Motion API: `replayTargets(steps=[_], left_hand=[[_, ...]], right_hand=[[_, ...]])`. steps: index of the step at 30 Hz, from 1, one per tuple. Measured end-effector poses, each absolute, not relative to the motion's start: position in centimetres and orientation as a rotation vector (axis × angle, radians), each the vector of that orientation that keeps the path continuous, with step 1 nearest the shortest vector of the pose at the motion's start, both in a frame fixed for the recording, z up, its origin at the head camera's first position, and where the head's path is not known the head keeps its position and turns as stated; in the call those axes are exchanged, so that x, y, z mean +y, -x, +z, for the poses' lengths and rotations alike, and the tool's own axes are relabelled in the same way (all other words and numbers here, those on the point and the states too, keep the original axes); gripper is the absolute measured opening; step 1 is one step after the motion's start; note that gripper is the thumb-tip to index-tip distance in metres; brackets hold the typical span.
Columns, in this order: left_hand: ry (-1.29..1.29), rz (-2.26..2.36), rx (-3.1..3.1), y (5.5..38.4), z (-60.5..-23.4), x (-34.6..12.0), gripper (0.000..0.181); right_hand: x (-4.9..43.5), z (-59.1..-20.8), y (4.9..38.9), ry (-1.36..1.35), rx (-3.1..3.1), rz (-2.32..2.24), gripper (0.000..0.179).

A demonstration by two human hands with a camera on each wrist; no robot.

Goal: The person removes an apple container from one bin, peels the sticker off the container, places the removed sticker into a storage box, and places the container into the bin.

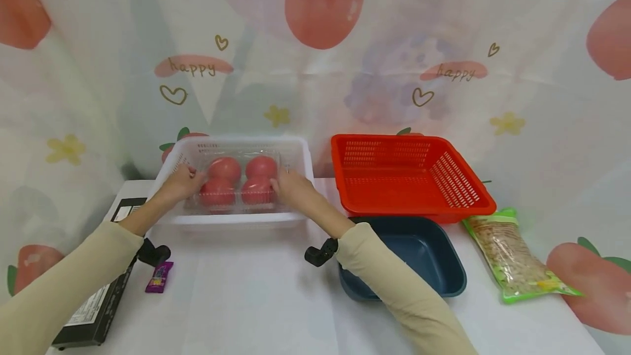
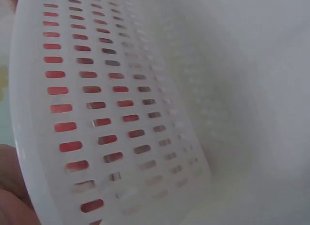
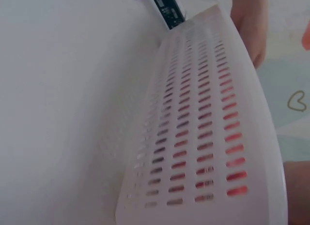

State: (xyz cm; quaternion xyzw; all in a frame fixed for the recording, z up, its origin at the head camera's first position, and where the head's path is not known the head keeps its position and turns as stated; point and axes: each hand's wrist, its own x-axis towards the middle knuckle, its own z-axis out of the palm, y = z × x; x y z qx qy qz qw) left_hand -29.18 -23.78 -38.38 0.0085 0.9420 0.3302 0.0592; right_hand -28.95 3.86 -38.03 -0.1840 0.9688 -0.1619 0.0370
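A clear plastic box point(image 1: 241, 208) with several round red tomatoes point(image 1: 225, 169) is inside the white plastic basket point(image 1: 246, 219). My left hand point(image 1: 178, 185) grips the box at its left end, and my right hand point(image 1: 294, 188) grips the right end. Both wrists pass over the basket's rim. In the left wrist view the slotted basket wall point(image 2: 34, 113) fills much of the picture, red showing through its slots; the fingers are mostly hidden behind it. The right wrist view also shows this wall point(image 3: 256, 138), with part of a hand point(image 3: 299, 193) at the edge.
A red basket point(image 1: 384, 190) stands to the right, with a dark blue basin point(image 1: 424, 256) before it. At far right lies a green-edged bag point(image 1: 512, 256). A long black box point(image 1: 105, 305) and a small purple packet point(image 1: 159, 277) lie on the left. A printed curtain point(image 1: 315, 92) hangs behind.
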Motion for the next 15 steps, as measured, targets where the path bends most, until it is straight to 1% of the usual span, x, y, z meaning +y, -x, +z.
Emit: replayTargets(steps=[6, 11, 15], left_hand=[[-0.300, 0.934, 3.094, 29.5, -37.2, -22.9, 0.049], [-0.474, 0.751, 3.220, 28.8, -36.5, -23.0, 0.050], [-0.567, 0.633, 3.242, 26.6, -36.4, -23.7, 0.056]], right_hand=[[5.8, -36.5, 29.8, 0.740, 3.066, -0.536, 0.040], [8.0, -35.2, 29.6, 0.706, 3.099, -0.546, 0.053], [10.5, -35.1, 28.0, 0.664, 3.120, -0.562, 0.064]])
